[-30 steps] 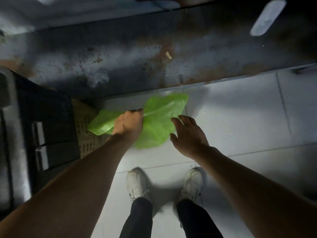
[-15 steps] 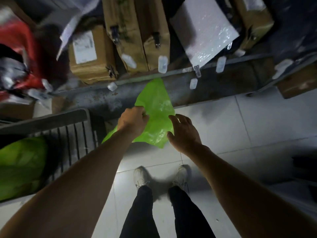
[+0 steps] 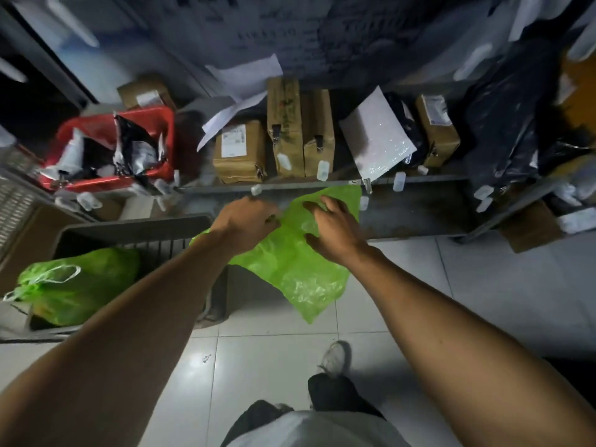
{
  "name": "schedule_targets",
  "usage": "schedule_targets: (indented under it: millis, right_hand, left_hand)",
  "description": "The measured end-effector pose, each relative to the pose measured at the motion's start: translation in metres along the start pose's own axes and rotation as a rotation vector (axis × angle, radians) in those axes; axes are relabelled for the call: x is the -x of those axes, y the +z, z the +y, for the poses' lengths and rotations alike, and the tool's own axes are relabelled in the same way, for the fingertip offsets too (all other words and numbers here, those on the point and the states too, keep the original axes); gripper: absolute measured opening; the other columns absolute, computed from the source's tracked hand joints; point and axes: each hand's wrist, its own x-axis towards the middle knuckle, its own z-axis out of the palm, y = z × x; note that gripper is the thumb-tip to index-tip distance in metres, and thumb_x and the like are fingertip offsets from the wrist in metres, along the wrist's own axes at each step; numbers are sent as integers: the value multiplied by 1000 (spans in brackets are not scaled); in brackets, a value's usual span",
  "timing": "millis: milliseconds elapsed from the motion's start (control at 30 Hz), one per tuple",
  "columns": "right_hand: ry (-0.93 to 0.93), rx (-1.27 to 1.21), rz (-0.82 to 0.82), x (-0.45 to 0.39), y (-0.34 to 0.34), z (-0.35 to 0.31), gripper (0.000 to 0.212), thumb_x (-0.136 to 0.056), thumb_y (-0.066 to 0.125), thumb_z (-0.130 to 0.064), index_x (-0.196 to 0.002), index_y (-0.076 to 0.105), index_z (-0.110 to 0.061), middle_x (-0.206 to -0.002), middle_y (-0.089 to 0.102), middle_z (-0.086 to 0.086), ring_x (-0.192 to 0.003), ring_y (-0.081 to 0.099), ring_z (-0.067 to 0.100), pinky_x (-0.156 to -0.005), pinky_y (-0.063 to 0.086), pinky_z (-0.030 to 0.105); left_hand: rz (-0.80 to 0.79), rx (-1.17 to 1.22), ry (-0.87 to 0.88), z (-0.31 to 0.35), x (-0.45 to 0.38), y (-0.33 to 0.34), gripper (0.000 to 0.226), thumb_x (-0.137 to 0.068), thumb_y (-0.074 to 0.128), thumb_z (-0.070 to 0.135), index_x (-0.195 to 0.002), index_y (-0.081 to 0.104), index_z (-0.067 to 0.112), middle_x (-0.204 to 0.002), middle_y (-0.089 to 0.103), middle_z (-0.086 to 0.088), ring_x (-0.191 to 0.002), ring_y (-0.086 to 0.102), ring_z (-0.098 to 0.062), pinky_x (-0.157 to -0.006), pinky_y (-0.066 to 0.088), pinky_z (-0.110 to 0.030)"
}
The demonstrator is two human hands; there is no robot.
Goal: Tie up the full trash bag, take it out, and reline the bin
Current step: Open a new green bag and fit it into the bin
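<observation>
A fresh green trash bag [image 3: 290, 269] hangs unfolded in front of me at chest height. My left hand [image 3: 246, 217] pinches its upper left edge. My right hand [image 3: 332, 230] lies on the bag's upper right part with fingers curled into the plastic. At the lower left stands a dark slatted bin [image 3: 135, 230]; inside it sits a full green bag [image 3: 74, 285] with a white drawstring looped at its top.
A low metal shelf [image 3: 322, 185] ahead carries cardboard boxes [image 3: 287, 127], a white padded mailer [image 3: 377, 137] and black bags. A red crate [image 3: 113, 146] of parcels stands at the left. Pale floor tiles [image 3: 258, 356] lie underfoot, with my shoes and legs below.
The view has lifted from the floor to the shelf and the bin. My right hand moved from beside the green bag onto it, and the bag hangs lower and more spread out.
</observation>
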Motion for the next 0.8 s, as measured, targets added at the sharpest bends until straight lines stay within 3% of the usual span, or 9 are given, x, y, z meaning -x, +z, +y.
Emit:
schedule_targets:
  millis: [167, 300, 400, 633, 800]
  right_hand:
    - [-40, 38, 71, 20, -6, -35, 30, -82, 68, -25, -109, 66, -12, -119, 58, 11, -118, 48, 35, -100, 42, 40]
    - [-91, -7, 95, 39, -4, -71, 22, -82, 63, -10, -104, 64, -10, -112, 64, 11, -111, 55, 35, -91, 47, 40]
    - [-120, -65, 134, 57, 0, -99, 7, -89, 57, -13, -96, 58, -12, -103, 67, 11, -99, 59, 34, -77, 46, 39]
    - [-215, -63, 98, 96, 9, -145, 7, -94, 56, -21, -96, 56, -13, -99, 68, 9, -99, 57, 32, -73, 42, 37]
    - [-284, -40, 18, 104, 15, -159, 10, -92, 57, -22, -97, 56, -14, -102, 68, 8, -103, 56, 32, -77, 42, 36]
  left_hand:
    - [114, 53, -74, -22, 64, -29, 20, -91, 63, 33, -103, 70, 18, -102, 71, -8, -94, 65, -31, -76, 53, -38]
    - [187, 167, -133, -37, 117, -35, 14, -88, 67, 27, -99, 72, 19, -98, 73, -6, -88, 68, -27, -73, 54, -35]
    - [203, 206, -188, -59, 159, -31, 23, -83, 73, 22, -104, 71, 17, -98, 73, -6, -89, 68, -26, -77, 54, -34]
    - [199, 133, -442, -98, 242, -1, 30, -82, 61, 11, -109, 72, 16, -109, 71, -15, -101, 65, -35, -84, 53, -38]
    - [297, 171, -583, -100, 282, 13, 26, -82, 53, 15, -95, 76, 18, -98, 73, -14, -88, 67, -39, -74, 54, -37]
